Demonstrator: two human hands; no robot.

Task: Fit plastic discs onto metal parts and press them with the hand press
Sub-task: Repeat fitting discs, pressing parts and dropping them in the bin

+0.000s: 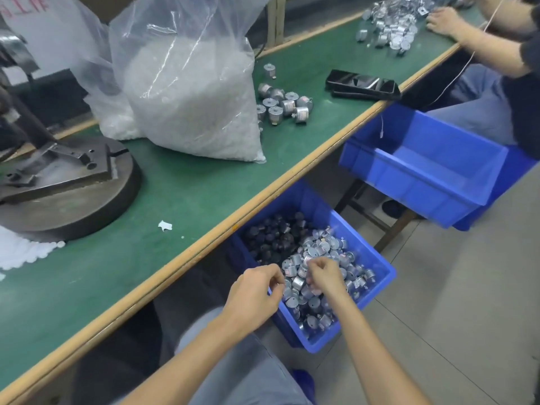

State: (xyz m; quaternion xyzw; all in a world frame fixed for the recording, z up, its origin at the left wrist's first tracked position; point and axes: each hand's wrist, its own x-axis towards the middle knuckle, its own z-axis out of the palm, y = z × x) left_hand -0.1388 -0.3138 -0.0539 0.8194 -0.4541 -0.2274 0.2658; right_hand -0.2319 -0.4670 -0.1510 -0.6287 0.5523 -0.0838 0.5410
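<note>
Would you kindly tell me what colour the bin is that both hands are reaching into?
Blue. The bin shows clearly in the head view.

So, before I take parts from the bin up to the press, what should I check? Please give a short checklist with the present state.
1. Parts in the bin: ok, many are there.
2. A part in grip: cannot tell. The left hand and right hand curl over the parts and hide what they hold.
3. Discs near the press: ok, a loose pile lies against its base.
4. Plate of the press free: ok, no part sits on it.
5. Table between bin and press: ok, just a small scrap lies there.
</note>
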